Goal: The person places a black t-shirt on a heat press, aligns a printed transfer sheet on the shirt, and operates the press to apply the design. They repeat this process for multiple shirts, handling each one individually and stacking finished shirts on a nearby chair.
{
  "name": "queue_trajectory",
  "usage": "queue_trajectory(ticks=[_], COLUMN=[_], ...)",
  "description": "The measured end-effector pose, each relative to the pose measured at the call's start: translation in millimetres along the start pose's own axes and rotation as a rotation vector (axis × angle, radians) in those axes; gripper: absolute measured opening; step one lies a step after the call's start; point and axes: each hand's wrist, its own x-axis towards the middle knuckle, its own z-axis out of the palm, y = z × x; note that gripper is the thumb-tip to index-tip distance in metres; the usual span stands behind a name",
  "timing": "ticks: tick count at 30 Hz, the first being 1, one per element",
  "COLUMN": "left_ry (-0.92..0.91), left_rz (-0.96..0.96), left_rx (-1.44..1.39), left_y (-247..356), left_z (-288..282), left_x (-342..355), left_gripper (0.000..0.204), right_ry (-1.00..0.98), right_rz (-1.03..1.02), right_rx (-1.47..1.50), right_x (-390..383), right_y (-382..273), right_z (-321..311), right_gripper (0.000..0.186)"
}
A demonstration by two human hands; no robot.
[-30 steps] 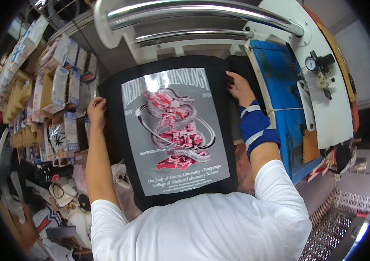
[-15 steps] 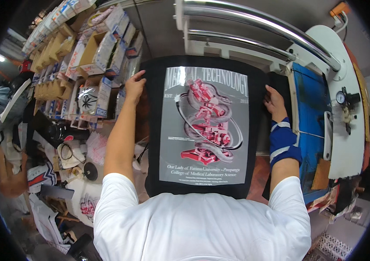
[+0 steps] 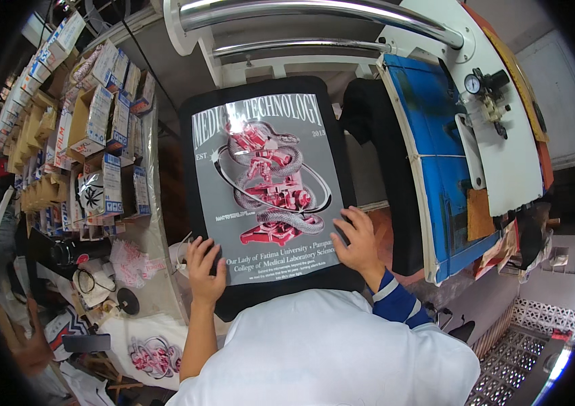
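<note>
A grey printed film sheet (image 3: 206, 183) with a red microscope, a coiled snake and lettering lies on black fabric (image 3: 253, 89), which looks like a shirt spread over a flat board. My left hand (image 3: 206, 272) rests at the sheet's lower left edge, fingers spread and holding nothing. On the lower right edge lies my right hand (image 3: 360, 245), its fingers also apart, with a blue-and-white striped band around the wrist. Glare hides part of the sheet's top lettering.
A chrome bar (image 3: 328, 13) of a white machine spans the far side. At right stand a blue-covered panel (image 3: 439, 149) and a pressure gauge (image 3: 472, 83). Cardboard boxes (image 3: 91, 125) stack at left. A white cloth (image 3: 119, 338) with a similar print lies lower left.
Both hands have let go of the fabric's far side edges and come nearer to me, onto the sheet's lower edges. The view has shifted right.
</note>
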Motion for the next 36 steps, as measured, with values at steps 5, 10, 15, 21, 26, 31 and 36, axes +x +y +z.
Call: queue_trajectory(ticks=[5,10,15,21,26,31,36], left_ry=[0.003,0.015,0.026,-0.007,0.333,-0.063,0.123], left_rz=[-0.012,0.012,0.011,0.056,-0.412,-1.087,-1.02], left_rx=[0.031,0.042,0.022,0.082,-0.471,-1.331,-1.334], left_y=[3.4,-1.7,1.0,-21.3,-109.5,-163.1,-210.7], left_z=[4.2,6.5,6.4,3.6,33.0,61.3,62.9], left_x=[-5.4,-7.4,-7.2,40.1,169.0,255.2,286.6], left_gripper=[0.038,0.039,0.036,0.017,0.02,0.05,0.068], right_ry=[-0.033,0.005,0.001,0.085,0.388,-0.072,0.011], right_rz=[0.0,-0.014,0.0,0.063,0.515,1.013,1.111], right_rx=[0.0,0.025,0.012,0.054,0.337,1.228,1.187], right_x=[-9.5,-14.8,-12.8,35.3,150.2,236.8,293.0], right_y=[-0.6,2.9,0.8,29.3,130.8,187.0,176.1], right_z=[2.2,7.1,5.9,7.7,60.1,91.7,95.9], right_gripper=[0.039,0.04,0.037,0.013,0.022,0.034,0.029])
